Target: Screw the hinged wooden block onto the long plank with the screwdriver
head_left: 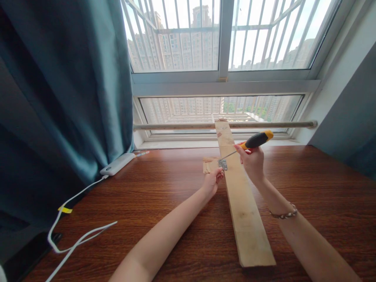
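Observation:
A long pale wooden board (245, 211) lies lengthwise on the table, with a short wooden piece (208, 165) against its left side. Across their joint sits a small metal hinge (223, 164). My right hand (253, 159) grips a screwdriver (258, 140) with a black and yellow handle, its shaft slanting down left so the tip meets the hinge's upper left part. Closed at the hinge's lower edge, my left hand (213, 182) pinches the hinge there; its fingertips are partly hidden, and whether they also press the short piece is unclear.
The brown wood-grain table (164, 176) reaches the window. A metal rail (182, 126) runs across near the board's far end. At left are a white power strip (117, 164), a white cable (84, 239) and a blue curtain (88, 90).

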`<state>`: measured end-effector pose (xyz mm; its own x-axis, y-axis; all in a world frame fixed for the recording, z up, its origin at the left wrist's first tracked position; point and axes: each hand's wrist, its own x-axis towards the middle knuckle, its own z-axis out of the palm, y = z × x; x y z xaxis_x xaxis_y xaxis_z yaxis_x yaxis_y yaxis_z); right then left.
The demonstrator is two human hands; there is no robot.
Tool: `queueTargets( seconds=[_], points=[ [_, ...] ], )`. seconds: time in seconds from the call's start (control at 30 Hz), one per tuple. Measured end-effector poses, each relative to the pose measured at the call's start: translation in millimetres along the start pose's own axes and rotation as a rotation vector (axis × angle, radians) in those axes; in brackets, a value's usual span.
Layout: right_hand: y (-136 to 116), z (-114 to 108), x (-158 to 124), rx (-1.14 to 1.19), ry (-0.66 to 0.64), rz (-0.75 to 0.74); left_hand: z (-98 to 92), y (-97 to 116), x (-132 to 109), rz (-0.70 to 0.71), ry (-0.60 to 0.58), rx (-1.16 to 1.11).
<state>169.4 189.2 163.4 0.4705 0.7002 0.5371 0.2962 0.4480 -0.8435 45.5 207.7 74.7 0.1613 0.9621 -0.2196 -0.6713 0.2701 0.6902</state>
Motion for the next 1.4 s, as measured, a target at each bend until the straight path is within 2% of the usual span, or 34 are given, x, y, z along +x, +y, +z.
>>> queueTargets(
  seconds=[0.07,0.27,0.4,0.53,0.73,0.93,1.13,1.4],
  points=[
    [0.5,0.8,1.0,0.003,-0.044,0.004,0.7,0.8,-1.1,0.000,-0.001,0.005],
    [-14.5,-3.2,7.3,0.179,-0.300,0.097,2.2,3.9,-2.8,-0.045,-0.008,0.004],
    [-26.2,-9.8,8.0,0.228,-0.369,0.172,2.6,5.0,-4.2,-0.040,0.005,0.033],
    [-28.1,-13.6,8.6,0.190,-0.329,0.180,3.1,4.8,-5.1,-0.030,0.003,0.061],
    [-24.6,-11.9,7.4,0.150,-0.288,0.081,2.7,3.8,-4.2,-0.016,0.005,0.027],
    [-14.8,-10.7,5.2,-0.110,-0.216,-0.069,2.1,2.7,-3.3,-0.026,0.001,0.021],
    [-11.8,-11.1,5.8,-0.369,-0.059,-0.135,2.1,2.6,-2.9,-0.031,0.016,0.007],
    [-7.4,-5.2,-1.0,-0.383,0.083,-0.163,1.7,2.3,-1.5,-0.025,-0.007,-0.010]
  ],
)
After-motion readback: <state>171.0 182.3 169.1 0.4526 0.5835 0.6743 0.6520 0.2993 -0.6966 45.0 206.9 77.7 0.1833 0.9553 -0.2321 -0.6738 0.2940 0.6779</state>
